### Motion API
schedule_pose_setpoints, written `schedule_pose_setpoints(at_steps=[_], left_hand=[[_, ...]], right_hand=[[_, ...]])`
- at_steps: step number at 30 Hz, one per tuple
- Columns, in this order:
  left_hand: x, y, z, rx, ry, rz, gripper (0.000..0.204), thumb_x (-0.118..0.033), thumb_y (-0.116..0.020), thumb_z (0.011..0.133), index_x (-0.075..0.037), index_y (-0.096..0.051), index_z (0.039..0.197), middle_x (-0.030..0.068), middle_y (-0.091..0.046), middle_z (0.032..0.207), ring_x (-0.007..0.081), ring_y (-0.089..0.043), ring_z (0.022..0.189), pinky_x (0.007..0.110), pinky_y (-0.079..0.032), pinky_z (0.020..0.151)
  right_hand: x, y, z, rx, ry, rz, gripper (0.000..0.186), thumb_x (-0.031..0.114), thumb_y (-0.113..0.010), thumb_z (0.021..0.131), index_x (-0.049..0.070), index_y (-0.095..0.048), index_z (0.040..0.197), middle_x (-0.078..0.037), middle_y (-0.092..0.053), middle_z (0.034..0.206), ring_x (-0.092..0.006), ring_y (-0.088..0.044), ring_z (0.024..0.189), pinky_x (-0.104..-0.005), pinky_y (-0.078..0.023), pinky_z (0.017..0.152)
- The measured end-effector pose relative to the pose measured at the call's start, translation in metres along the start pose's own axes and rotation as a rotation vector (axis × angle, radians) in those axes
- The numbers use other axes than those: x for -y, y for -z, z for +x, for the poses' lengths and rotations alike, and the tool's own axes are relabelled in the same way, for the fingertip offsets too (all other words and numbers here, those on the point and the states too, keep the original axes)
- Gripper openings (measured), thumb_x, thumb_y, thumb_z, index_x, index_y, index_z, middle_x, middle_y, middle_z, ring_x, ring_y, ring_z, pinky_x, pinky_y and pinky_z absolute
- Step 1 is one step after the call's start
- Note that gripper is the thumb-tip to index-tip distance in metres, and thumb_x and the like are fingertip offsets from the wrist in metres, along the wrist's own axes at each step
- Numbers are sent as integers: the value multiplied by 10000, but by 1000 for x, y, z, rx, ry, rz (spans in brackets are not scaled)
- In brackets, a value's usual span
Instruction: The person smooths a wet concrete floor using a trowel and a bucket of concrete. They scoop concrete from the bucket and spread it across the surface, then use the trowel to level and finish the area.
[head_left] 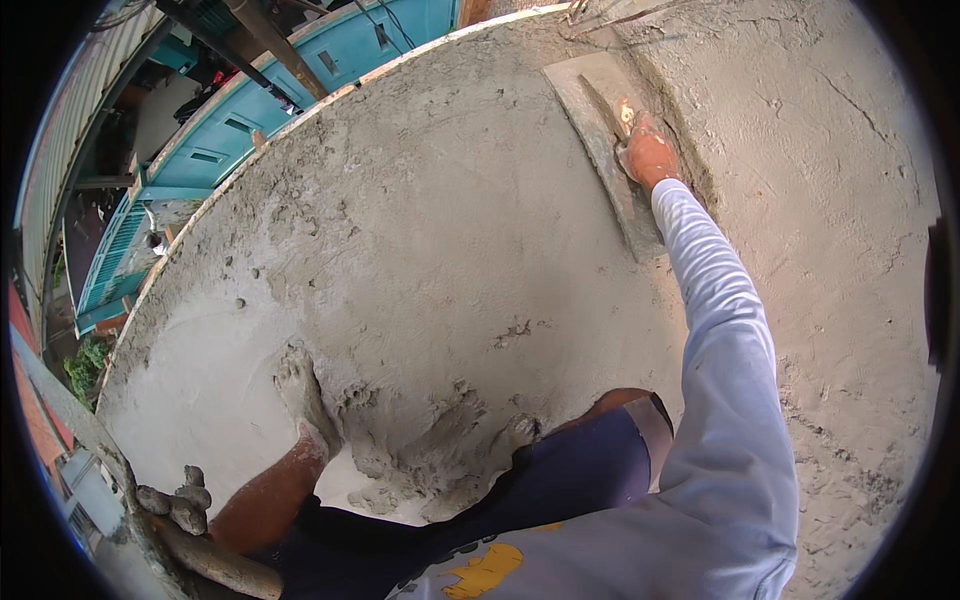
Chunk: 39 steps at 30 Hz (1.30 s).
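My right hand (648, 157), at the end of an outstretched white sleeve, is closed around the handle of a long rectangular float (590, 105). The float is coated in grey cement and lies flat on the wet cement surface (450, 220). Smoothed cement spreads to its left, and a rougher raised edge runs along its right. No part of my left hand can be made out. My bare left foot (297, 385), caked in cement, stands on the surface. Between my legs the cement is churned into a lumpy patch (440, 440).
A curved slab edge (230, 185) runs along the left, with teal panels (215, 150), poles (275, 45) and corrugated roofing (85, 110) beyond and below. At lower left stand cement-coated lumps (185, 500) of unclear kind. Rougher cement (840, 250) covers the right side.
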<state>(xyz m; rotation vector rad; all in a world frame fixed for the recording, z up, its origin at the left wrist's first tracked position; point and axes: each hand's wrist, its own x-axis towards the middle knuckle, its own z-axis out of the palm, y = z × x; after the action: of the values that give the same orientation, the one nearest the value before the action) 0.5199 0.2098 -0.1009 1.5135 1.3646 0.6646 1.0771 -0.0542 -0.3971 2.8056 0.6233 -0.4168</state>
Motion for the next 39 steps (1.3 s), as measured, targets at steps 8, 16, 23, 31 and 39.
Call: schedule_pose_setpoints(at_steps=[8,16,23,31,39], left_hand=[[-8,15,2,15,28,-40,522,-315,-501,981,75,-407,1314,102,-498,1071,258,-595,881,528,-426,1002],[1,7,14,61,47,-61,525,-317,-502,980,74,-406,1315,100,-499,1067,260,-597,877,533,-425,1002],[-4,25,17,71,74,-71,528,-319,-504,978,74,-405,1317,98,-500,1063,262,-599,874,538,-423,1002],[-10,20,21,118,90,-93,531,-322,-505,977,73,-404,1318,96,-501,1059,264,-601,871,543,-422,1001],[-18,15,33,273,98,-166,534,-324,-507,976,72,-404,1319,94,-502,1054,266,-603,867,548,-420,1001]], right_hand=[[-19,-1,-63,155,-18,-171,856,376,-597,879,-8,-138,1492,-258,-535,1304,-374,-542,1193,-431,-433,1010],[67,-28,-17,72,-83,121,858,359,-603,877,-43,-143,1480,-283,-534,1289,-379,-523,1217,-452,-416,1026],[40,-19,-16,-7,-29,15,926,385,-652,844,-108,-150,1447,-316,-562,1218,-411,-556,1147,-418,-458,964],[94,-46,-67,110,146,44,877,356,-651,850,-95,-190,1445,-301,-554,1236,-389,-548,1165,-423,-437,994],[84,-8,-33,44,-142,213,794,351,-639,867,-65,-259,1426,-268,-580,1228,-374,-541,1188,-434,-440,987]])
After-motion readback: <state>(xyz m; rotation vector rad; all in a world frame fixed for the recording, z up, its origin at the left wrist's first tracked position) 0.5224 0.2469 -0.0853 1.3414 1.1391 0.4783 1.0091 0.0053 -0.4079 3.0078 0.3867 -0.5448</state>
